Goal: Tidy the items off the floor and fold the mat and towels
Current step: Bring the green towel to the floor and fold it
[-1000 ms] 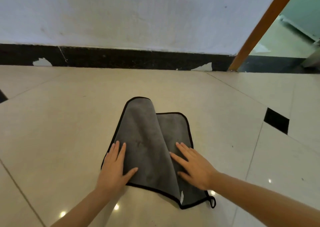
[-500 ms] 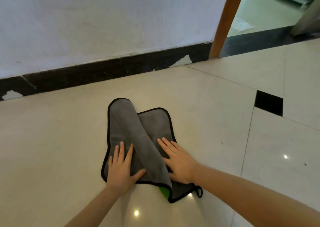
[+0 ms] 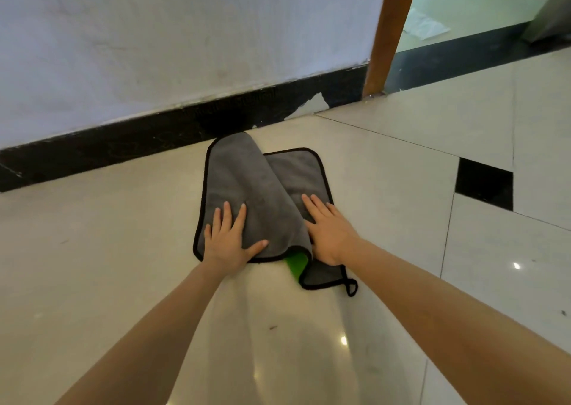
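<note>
- The left hand (image 3: pixel 227 240) is laid flat, palm down, fingers straight and slightly spread, thumb stretched out sideways.
- The right hand (image 3: pixel 330 231) is pressed flat too, fingers extended forward.
- Both forearms are held bare and outstretched.

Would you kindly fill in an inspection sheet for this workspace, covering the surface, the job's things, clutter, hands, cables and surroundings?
Surface: glossy cream tiled floor with a black inset tile; a few small dark specks.
Job's things: grey towel with black edging lies on the floor, its left part folded over the right at a slant; a green underside shows at the near edge; a hanging loop sticks out at the near right corner.
Clutter: nothing seen.
Hands: left hand flat on the folded flap, fingers straight; right hand flat on the lower layer.
Cables: nothing seen.
Surroundings: white wall with chipped black skirting; wooden door frame opening to another room.
</note>
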